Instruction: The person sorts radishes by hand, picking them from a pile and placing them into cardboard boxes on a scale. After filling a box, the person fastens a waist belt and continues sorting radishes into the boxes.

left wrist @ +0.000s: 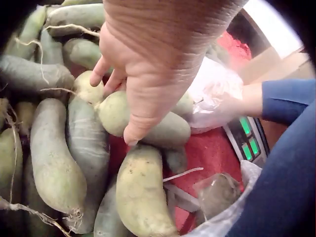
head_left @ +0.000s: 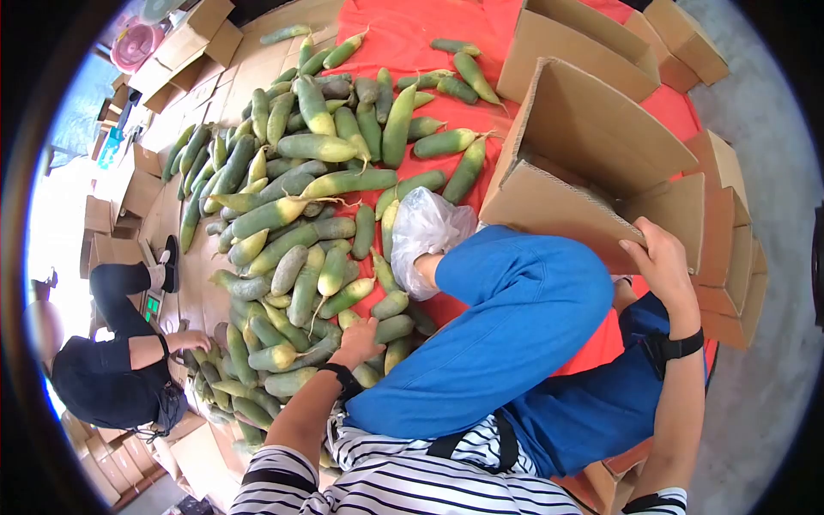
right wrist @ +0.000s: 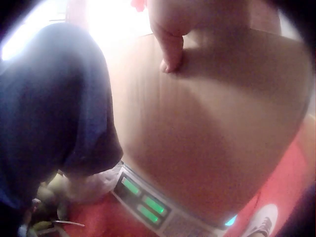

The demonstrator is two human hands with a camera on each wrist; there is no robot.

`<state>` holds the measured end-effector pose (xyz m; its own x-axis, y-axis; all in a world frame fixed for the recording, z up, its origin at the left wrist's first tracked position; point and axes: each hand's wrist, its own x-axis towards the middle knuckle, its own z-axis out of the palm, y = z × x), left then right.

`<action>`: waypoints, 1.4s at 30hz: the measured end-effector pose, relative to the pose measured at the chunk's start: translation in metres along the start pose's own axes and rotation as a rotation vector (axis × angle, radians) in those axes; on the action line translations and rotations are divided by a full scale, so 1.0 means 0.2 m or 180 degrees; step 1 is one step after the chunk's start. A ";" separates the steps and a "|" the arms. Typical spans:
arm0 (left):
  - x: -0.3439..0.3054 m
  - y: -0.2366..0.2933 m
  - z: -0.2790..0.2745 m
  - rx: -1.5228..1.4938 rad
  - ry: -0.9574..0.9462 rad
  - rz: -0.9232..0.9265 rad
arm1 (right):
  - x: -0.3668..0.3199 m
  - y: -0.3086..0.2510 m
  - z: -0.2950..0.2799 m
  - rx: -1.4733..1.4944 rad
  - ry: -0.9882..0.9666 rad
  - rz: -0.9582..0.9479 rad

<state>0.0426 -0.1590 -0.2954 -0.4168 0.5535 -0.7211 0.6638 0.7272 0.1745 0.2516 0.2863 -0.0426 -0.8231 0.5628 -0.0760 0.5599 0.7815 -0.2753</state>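
My left hand reaches down into a big heap of green radishes. In the left wrist view its thumb and fingers straddle the pale end of one green radish, gripping it, with other radishes close around. Out to the right, my right hand holds the upper edge of an open cardboard box. Its thumb presses the outer face of the panel, while the other fingers are hidden behind it. In the right wrist view a digital scale with lit green displays shows below the box.
A plastic-wrapped foot rests on the red sheet between heap and box. More cardboard boxes stand behind and to the right. At the left another person sits, one hand reaching to the heap's edge.
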 end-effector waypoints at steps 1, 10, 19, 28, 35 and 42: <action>0.00 -0.01 -0.01 0.0020 0.0008 0.0048 | 0.00 0.01 0.01 -0.0019 0.0047 -0.0119; -0.12 -0.10 -0.41 -0.1473 0.1264 0.0122 | -0.01 0.05 0.03 -0.0094 0.0279 -0.0372; -0.35 0.85 -1.43 -0.1342 0.3621 0.2051 | -0.03 0.04 0.02 -0.0047 0.0188 -0.0270; -0.12 1.16 -1.53 -0.0709 0.3489 0.2828 | -0.04 0.05 0.02 -0.0060 0.0267 -0.0391; -0.16 0.17 -0.55 -0.0264 0.1584 0.0841 | -0.02 0.09 0.06 -0.0333 0.0508 -0.0628; -0.52 -0.35 0.10 0.0031 0.1730 0.0013 | -0.02 0.03 0.04 -0.0076 0.0171 -0.0273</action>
<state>0.0520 -0.2751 -0.2457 -0.6736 0.6883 -0.2692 0.6707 0.7223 0.1685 0.2577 0.2864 -0.0512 -0.8621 0.5067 -0.0014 0.4902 0.8333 -0.2556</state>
